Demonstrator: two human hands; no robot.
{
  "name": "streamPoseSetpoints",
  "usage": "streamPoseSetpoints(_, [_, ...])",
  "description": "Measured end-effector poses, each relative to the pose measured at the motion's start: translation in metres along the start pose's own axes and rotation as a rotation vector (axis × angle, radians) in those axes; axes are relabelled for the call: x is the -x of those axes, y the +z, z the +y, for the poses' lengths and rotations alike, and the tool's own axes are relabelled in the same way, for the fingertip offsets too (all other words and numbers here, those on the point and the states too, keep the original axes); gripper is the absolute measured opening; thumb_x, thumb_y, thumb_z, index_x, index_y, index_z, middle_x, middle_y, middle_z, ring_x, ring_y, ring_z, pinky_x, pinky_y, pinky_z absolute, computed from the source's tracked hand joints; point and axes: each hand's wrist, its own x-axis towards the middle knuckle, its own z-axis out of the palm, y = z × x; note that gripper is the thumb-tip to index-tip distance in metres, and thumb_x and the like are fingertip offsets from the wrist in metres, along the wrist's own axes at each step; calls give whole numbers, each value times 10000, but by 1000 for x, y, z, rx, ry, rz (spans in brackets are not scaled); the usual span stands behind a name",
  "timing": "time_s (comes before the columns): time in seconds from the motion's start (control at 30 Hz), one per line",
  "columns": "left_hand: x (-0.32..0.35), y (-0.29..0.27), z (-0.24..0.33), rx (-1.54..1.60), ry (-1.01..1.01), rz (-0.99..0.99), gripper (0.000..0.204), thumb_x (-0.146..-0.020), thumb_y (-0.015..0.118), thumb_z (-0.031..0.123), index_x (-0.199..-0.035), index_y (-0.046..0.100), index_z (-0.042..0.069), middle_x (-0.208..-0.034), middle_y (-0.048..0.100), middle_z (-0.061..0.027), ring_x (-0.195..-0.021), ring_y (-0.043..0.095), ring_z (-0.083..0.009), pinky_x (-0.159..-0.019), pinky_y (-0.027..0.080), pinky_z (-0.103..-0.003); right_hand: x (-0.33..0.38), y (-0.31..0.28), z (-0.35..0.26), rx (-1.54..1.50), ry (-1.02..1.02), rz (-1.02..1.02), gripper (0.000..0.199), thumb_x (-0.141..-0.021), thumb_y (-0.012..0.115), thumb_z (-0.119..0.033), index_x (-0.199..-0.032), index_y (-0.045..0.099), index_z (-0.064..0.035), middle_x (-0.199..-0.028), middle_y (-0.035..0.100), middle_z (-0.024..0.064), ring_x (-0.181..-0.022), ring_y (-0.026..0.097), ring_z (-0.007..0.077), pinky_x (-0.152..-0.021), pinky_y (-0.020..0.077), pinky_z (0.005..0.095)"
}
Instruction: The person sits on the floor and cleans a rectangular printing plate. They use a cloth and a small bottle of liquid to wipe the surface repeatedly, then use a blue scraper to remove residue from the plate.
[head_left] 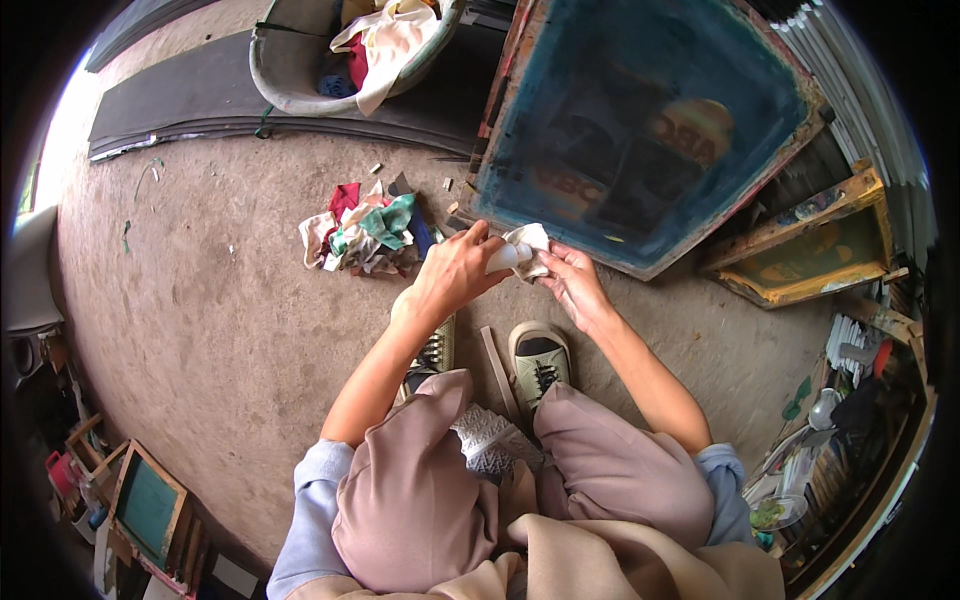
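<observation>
My left hand (452, 272) is closed around a small white bottle (502, 259), tilted so its top points right into a crumpled off-white cloth (530, 237). That cloth is pinched in the fingers of my right hand (577, 285), and bottle and cloth appear to touch. Just beyond both hands leans a large screen-printing frame (640, 120) with dark blue mesh and faint orange lettering and shapes. A heap of coloured rags (372, 228), in red, green, white and blue, lies on the floor left of my left hand.
At the top, a grey tub (290, 103) of cloths stands on dark stacked sheets (170, 108). A smaller yellow-stained screen frame (765, 297) leans at right, above clutter. Another green screen frame (148, 505) stands lower left. A thin wooden strip (499, 372) lies between my shoes on the concrete floor (200, 310).
</observation>
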Motion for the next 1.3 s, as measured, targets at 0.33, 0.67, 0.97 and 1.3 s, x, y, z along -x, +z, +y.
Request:
streamPoseSetpoints(0.33, [19, 55, -42, 415, 12, -15, 410, -760, 737, 226, -1108, 592, 63, -1037, 595, -138, -1015, 558, -337, -875, 451, -412, -1, -19, -20, -88, -157, 136, 127, -919, 572, -88, -1021, 619, -28, -940, 680, 52, -800, 650, 96, -695, 526, 230])
streamPoseSetpoints(0.67, [17, 44, -49, 522, 3, 164, 391, -795, 710, 148, -1147, 570, 56, -1127, 567, -130, -1046, 571, -305, -907, 470, -398, -6, -26, -26, -70, -181, 186, 242, -906, 613, -129, -1127, 584, -35, -1075, 647, 52, -968, 622, 144, -867, 474, 308])
streamPoseSetpoints(0.97, [-38, 36, -66, 254, -205, 588, 295, -708, 772, 123, -949, 621, 44, -860, 616, -97, -775, 639, -237, -689, 520, -335, -4, -19, -27, -88, -180, 216, 194, -917, 589, -96, -1091, 599, -10, -1024, 660, 62, -913, 638, 137, -816, 497, 292])
streamPoseSetpoints(1.3, [-42, 42, -79, 80, -116, 605, 180, -718, 730, 114, -847, 622, 51, -801, 645, -110, -749, 637, -280, -663, 510, -366, -5, -20, -24, -81, -191, 181, 203, -922, 577, -92, -1103, 592, -3, -1034, 657, 65, -918, 637, 138, -817, 501, 287])
